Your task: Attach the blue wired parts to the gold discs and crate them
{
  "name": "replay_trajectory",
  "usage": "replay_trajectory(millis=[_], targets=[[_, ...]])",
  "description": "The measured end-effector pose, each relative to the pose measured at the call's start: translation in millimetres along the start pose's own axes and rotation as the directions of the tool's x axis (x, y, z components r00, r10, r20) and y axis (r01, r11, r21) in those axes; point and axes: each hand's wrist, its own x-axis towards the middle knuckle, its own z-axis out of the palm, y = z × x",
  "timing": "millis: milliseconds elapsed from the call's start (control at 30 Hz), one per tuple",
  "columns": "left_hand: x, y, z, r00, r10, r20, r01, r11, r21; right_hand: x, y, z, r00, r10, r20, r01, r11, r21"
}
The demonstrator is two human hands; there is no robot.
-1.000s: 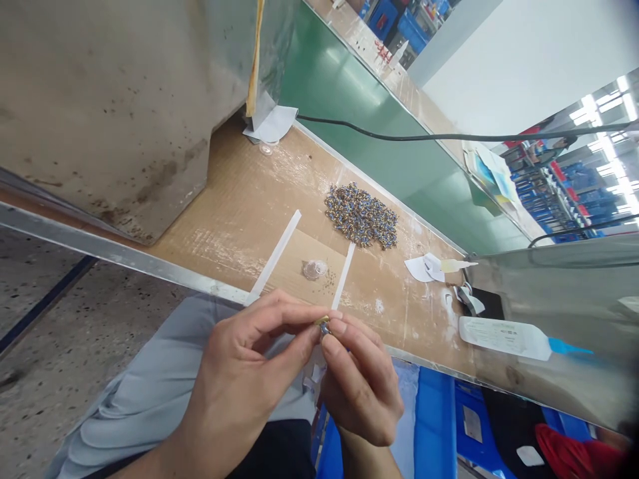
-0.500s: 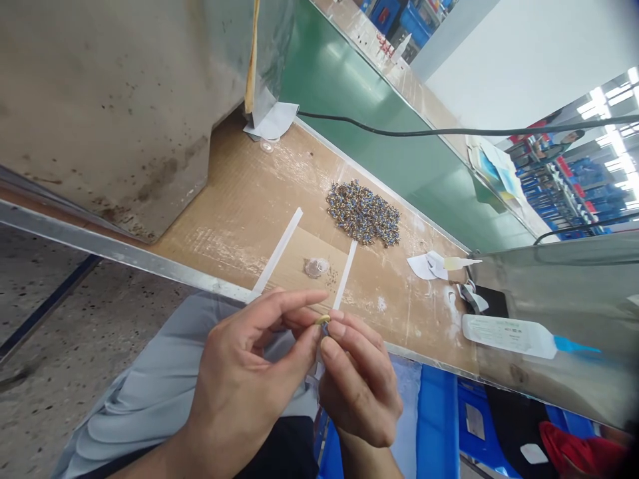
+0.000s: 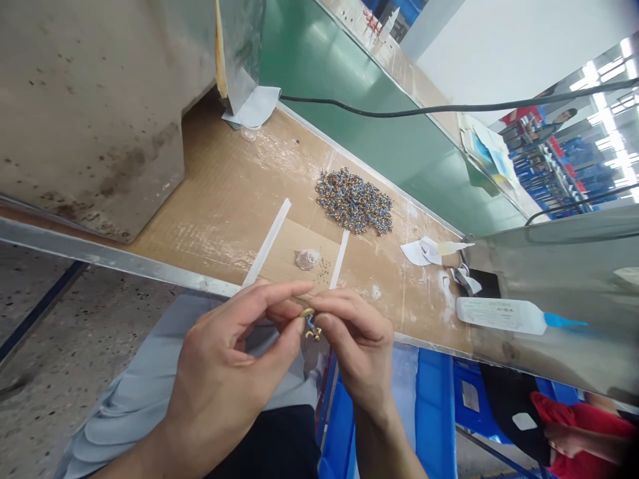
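Observation:
Between my two hands is a small blue-and-gold metal piece [image 3: 311, 326], with a rounded gold top and little gold ends at the bottom. My left hand [image 3: 234, 359] pinches it from the left between thumb and fingers. From the right, the thumb and fingertips of my right hand [image 3: 357, 339] close on its upper part. A heap of similar blue-and-gold pieces [image 3: 354, 201] lies farther back on the brown bench top. Nearer to my hands, a small clear dish [image 3: 307, 259] sits between two white tape strips, with tiny specks [image 3: 324, 267] beside it.
A plastic bottle with a blue nozzle [image 3: 500, 315] lies at the right, near a smaller bottle [image 3: 452, 247] and white paper scraps [image 3: 420, 251]. A stained metal housing [image 3: 90, 120] stands on the left. Blue bins [image 3: 434, 406] are below the bench edge; a person's red sleeve [image 3: 574, 419] shows lower right.
My right fingers have shifted up and opened outward, so more of the piece shows below the fingertips. The view has moved slightly, sliding the bench leftward and up.

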Motion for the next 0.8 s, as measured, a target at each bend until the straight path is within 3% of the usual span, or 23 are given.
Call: replay_trajectory(millis=[500, 633, 800], targets=[[0, 5, 0.7, 0.996, 0.082, 0.038, -0.086, 0.991, 0.103, 1, 5, 2, 1.0, -0.031, -0.002, 0.031, 0.999, 0.012], [6, 5, 0.4, 0.994, -0.072, 0.078, 0.073, 0.997, -0.009, 1, 7, 1, 1.0, 0.012, 0.001, -0.012, 0.999, 0.052], [25, -5, -7.0, 0.932, -0.264, 0.247, 0.319, 0.922, -0.219, 6, 11, -9, 0.989, 0.004, 0.151, -0.012, 0.998, 0.054]])
